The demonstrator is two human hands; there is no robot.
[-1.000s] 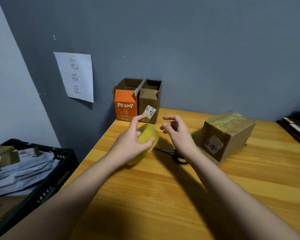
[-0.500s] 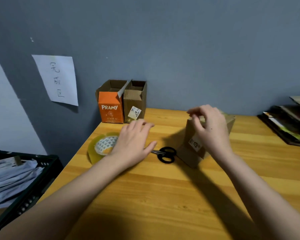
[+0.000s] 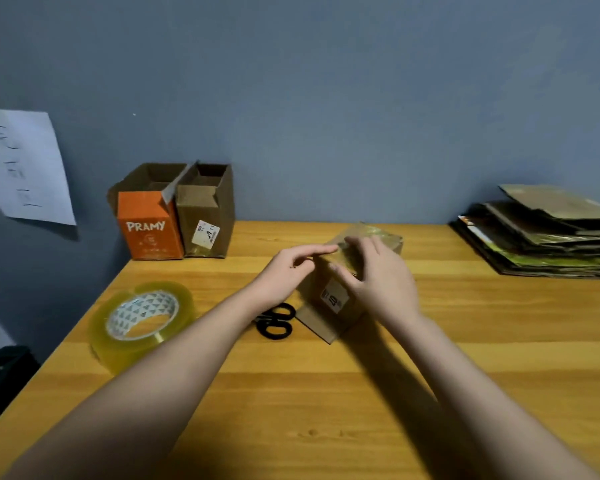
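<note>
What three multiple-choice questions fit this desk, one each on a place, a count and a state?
1. Where does the tape roll lie? A left of the scissors; B on a shelf; C in a drawer.
2. How many open boxes stand at the wall? A one; B two; C four.
3. The taped box is: A touched by the left hand and right hand; B untouched; C hanging from a hook.
Key: A, it lies flat on the table, at its left edge; B, one orange, one brown; A, both reach its top.
</note>
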